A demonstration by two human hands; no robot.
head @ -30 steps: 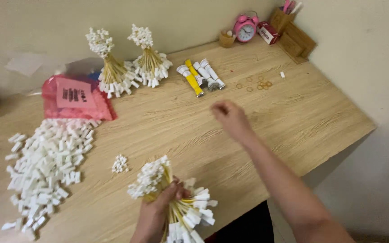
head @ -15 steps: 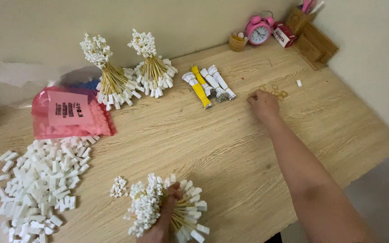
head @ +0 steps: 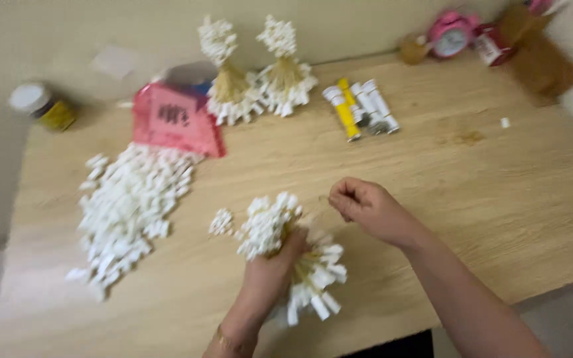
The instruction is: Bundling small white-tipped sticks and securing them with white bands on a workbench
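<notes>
Left hand (head: 274, 265) clamps the stick bundle (head: 286, 255) mid-length, low over the table (head: 432, 199) near its front edge. Right hand (head: 366, 209) pinched shut, contents unclear. Judgement: keep bundle tight while binding.

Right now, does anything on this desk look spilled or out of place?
Yes. A heap of small white pieces sprawls loose across the table below the pink bag, as if poured out. One small clump sits apart.

The left hand (head: 276, 265) grips a bundle (head: 293, 255) of white-tipped sticks, the right hand (head: 366, 209) closed beside it on the table (head: 499, 219).
</notes>
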